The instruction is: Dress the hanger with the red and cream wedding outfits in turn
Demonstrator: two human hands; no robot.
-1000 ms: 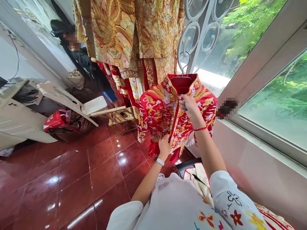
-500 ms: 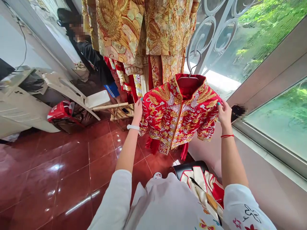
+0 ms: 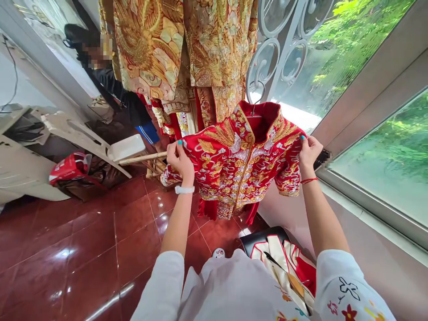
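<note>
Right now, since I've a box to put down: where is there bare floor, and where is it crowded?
The red tiles are bare from the red bag and white chair down to the left sleeve. Crowded: under the red jacket that the left hand and right hand grip, where a black case lies, and beneath the gold robes.

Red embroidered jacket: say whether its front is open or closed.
Closed: the jacket front edges meet down the centre; left hand and right hand grip its shoulders.
</note>
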